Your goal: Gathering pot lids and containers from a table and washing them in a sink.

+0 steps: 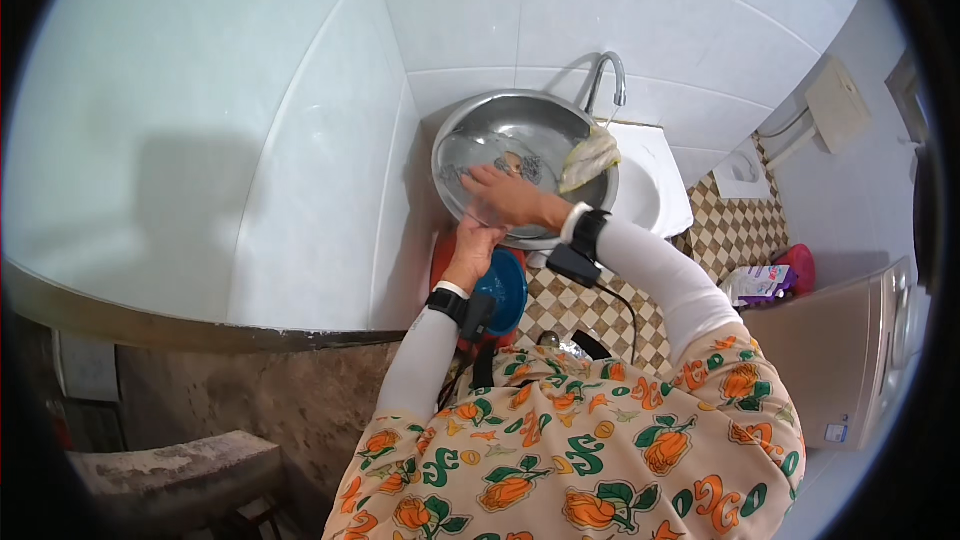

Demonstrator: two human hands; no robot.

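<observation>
A large stainless-steel basin (525,95) rests partly over a white washbasin (671,191). Inside it is a clear round piece (480,146) that looks like a glass lid, with a brownish spot and grey patterned patches at its middle. At the basin's near edge, my left hand (472,249) grips the near side of the clear piece. My right hand (506,196) lies across it, palm down and blurred, hiding part of its surface; whether anything is under the palm cannot be seen. A wet, whitish-yellow cloth (591,159) hangs over the basin's right rim.
Behind the basin, a curved chrome faucet (611,75) lets out a thin stream. Below my left hand stands a blue tub (504,289) inside a red one. Tiled wall closes off the left. A pale appliance (817,345) and a detergent bag (757,283) are at right.
</observation>
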